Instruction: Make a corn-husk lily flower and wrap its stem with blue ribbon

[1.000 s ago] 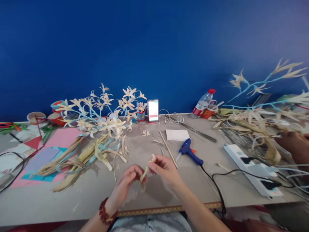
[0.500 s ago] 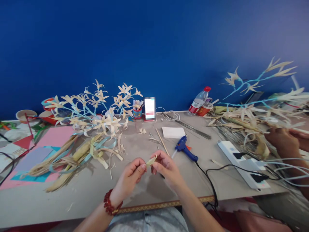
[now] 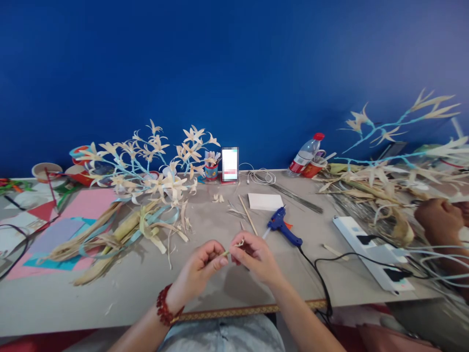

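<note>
Over the front of the table, my left hand point(image 3: 205, 268) and my right hand point(image 3: 254, 256) meet with their fingertips nearly touching. Both are pinched on a small pale corn husk piece point(image 3: 226, 253), most of which my fingers cover. A red bead bracelet circles my left wrist. A blue glue gun point(image 3: 286, 228) lies just beyond my right hand. Beside it are a thin wooden stick point(image 3: 248, 215) and a white card point(image 3: 266, 201). Farther back sit a few small cream husk bits point(image 3: 219, 198).
Husk flowers on blue stems point(image 3: 157, 166) stand back left, behind bundled dried husks point(image 3: 124, 232) and coloured paper point(image 3: 88, 203). A phone point(image 3: 230, 164) leans near the wall. At right are a bottle point(image 3: 306, 154), a corded power strip point(image 3: 370, 256) and another person's hand point(image 3: 437, 220).
The husk piece has turned and shows less between my fingers. My right fingers have closed further over it. The view has shifted slightly, and the other person's hand has moved right.
</note>
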`<state>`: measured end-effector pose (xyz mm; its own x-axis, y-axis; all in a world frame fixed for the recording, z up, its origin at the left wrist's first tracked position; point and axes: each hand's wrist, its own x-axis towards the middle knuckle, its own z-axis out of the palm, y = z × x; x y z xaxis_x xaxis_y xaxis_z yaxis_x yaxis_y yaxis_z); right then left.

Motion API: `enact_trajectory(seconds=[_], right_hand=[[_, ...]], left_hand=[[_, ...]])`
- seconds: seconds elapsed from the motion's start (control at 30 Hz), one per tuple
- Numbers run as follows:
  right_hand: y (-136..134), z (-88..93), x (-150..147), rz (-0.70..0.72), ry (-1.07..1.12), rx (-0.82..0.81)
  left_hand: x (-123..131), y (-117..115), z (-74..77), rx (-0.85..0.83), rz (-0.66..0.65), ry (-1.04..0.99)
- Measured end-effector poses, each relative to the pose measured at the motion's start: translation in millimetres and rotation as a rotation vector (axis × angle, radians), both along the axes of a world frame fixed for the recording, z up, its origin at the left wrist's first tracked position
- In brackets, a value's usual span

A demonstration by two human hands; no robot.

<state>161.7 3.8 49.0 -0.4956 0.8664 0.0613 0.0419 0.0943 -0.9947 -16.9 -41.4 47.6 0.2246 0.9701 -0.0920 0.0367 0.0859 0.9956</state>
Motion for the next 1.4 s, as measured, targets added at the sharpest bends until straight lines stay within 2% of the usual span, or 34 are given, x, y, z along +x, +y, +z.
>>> enact_trajectory(seconds=[0.13,0.2,0.4,0.57,0.7,0.83,0.93,1.03,1.17,1.27,1.33,1.4], right_hand=[[-2.2,-1.0,-3.2,-0.111,-0.15,0.283],[-1.6,-3.1,-4.1,-0.141,-0.155,0.326],[0.3,-8.1,-1.4,-0.044,0.003,0.142],[-1.6,-5.7,-2.5,-0.074,-0.047,0.012],[-1.7,-8.3,-2.3,-0.056,0.014,-0.072],[-0.7,-6.6,2.1,-0.012,0.076,-0.1],[-0.9,0.1,6.9,0.017,0.011,-0.022],[-1.1,7.7,12.8,0.022,-0.056,0.082],[-0.3,14.1,21.8,0.02,-0.123,0.221],[0.6,13.9,26.3,0.017,-0.144,0.312],[1.2,11.6,27.2,0.005,-0.124,0.36],[2.0,9.2,27.1,0.003,-0.113,0.415]], left_hand=[[1.5,0.1,3.7,0.078,0.006,0.094],[2.0,-0.5,5.8,0.11,0.027,0.151],[3.7,-3.2,10.0,0.187,0.066,0.295],[5.5,-4.0,8.4,0.31,0.088,0.419],[2.6,-4.5,6.7,0.391,0.12,0.464],[-4.0,-4.6,8.5,0.434,0.119,0.49],[-7.9,-5.0,9.2,0.369,0.17,0.473],[-10.4,-4.0,6.3,0.246,0.193,0.358],[-14.8,0.5,1.4,-0.1,0.192,-0.024],[-19.3,2.7,1.9,-0.351,0.078,-0.4],[-22.0,2.1,2.9,-0.453,-0.018,-0.623],[-24.5,0.2,2.8,-0.53,-0.058,-0.798]])
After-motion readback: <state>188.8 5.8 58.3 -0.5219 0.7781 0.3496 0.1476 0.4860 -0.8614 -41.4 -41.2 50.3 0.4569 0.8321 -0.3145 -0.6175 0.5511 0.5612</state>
